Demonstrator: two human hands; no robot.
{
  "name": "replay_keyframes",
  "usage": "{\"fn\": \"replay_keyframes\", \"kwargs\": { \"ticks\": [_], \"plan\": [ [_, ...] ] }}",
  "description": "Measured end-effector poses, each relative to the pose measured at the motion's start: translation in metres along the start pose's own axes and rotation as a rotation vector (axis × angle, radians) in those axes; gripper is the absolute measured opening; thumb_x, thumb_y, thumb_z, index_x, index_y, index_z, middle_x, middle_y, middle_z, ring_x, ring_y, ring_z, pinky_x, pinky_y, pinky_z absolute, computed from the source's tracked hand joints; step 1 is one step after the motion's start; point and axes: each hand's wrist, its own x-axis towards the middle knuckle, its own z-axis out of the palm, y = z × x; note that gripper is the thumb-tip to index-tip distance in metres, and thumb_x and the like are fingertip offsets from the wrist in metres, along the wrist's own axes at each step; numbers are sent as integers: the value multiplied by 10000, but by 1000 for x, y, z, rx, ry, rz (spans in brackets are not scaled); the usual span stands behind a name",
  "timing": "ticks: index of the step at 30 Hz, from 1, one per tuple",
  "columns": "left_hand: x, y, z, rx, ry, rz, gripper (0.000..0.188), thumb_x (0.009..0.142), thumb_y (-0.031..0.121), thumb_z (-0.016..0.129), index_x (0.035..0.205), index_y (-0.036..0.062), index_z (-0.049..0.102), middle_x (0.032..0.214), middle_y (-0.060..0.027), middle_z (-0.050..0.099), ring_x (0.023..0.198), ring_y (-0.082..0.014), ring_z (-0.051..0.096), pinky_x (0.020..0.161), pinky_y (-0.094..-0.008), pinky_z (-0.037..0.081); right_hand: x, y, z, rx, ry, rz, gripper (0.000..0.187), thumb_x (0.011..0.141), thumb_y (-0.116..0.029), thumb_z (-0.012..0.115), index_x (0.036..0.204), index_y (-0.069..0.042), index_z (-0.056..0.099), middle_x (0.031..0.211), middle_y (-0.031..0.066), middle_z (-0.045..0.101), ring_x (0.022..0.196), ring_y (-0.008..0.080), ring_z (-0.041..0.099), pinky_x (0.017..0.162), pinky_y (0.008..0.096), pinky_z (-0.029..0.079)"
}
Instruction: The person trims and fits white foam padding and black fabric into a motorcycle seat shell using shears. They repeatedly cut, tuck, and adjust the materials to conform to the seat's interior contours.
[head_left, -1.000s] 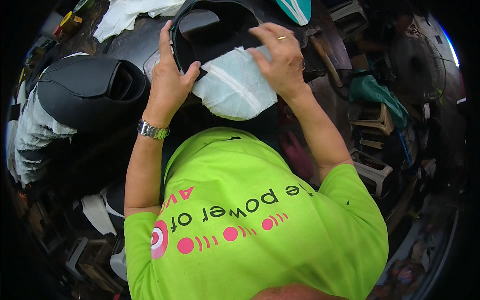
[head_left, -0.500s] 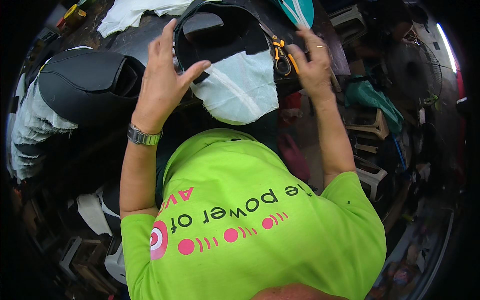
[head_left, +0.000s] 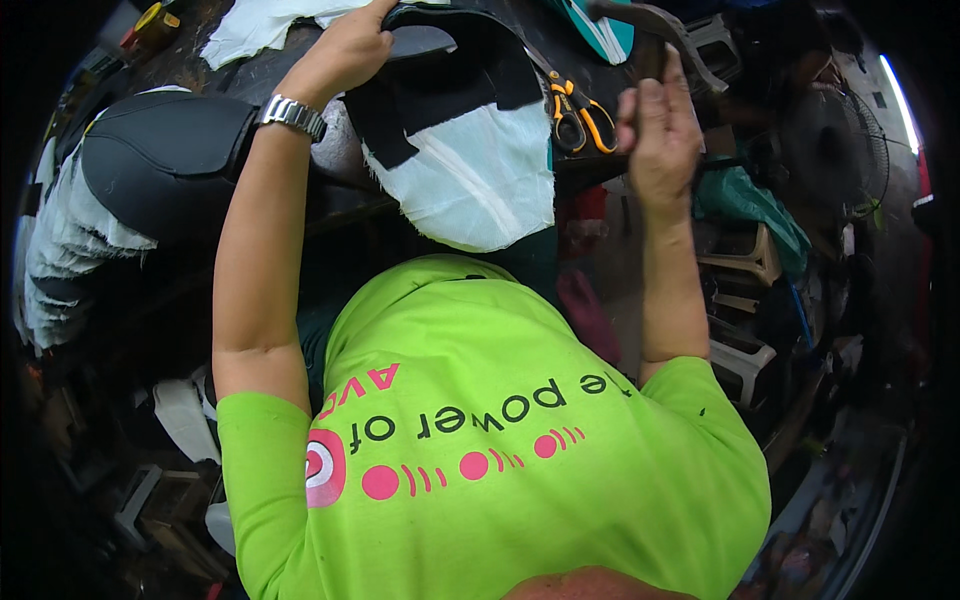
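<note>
A black curved, shoe-upper-like piece [head_left: 470, 60] with pale cloth lining [head_left: 480, 180] lies at the table's near edge, the lining hanging toward me. My left hand [head_left: 345, 50] is at its far left rim, fingers closed together on the edge. Raised to the right of it, my right hand [head_left: 662, 140] is wrapped round the handle of a hammer [head_left: 655, 20] with a dark curved head. Scissors with orange and black handles [head_left: 582, 115] lie between the piece and my right hand. Under my left wrist sits a grey rounded object [head_left: 338, 145], partly hidden.
On the left stands a stack of black moulded pieces [head_left: 165, 150] with frayed pale cloth edges. White cloth [head_left: 250, 30] and a yellow tape roll [head_left: 152, 20] lie at the back left. A teal piece [head_left: 600, 30] is at the far right. Beyond are plastic stools [head_left: 740, 260] and a fan [head_left: 830, 140].
My left hand has moved up to the far rim of the black piece and closed there. My right hand has moved right, and the hammer has come into view in it.
</note>
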Motion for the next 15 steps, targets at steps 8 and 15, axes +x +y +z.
{"fn": "replay_keyframes", "kwargs": {
  "ticks": [8,15],
  "plan": [
    [-28,-10,1,-31,78,147,782,771,-184,361,1534,-20,408,1545,-280,456,1486,-365,395,1240,-389,283,-15,-38,79,-287,-515,-32,370,1046,-324,591,1364,-137,590,971,261,718,911,458,689,747,480,549],
    [-35,-14,4,-46,105,176,720,821,-175,373,1523,-22,415,1546,-271,451,1491,-357,387,1242,-383,276,-1,-24,98,-466,-642,-166,404,1044,-331,566,1425,-201,533,939,271,709,903,478,684,800,543,540]
  ]
}}
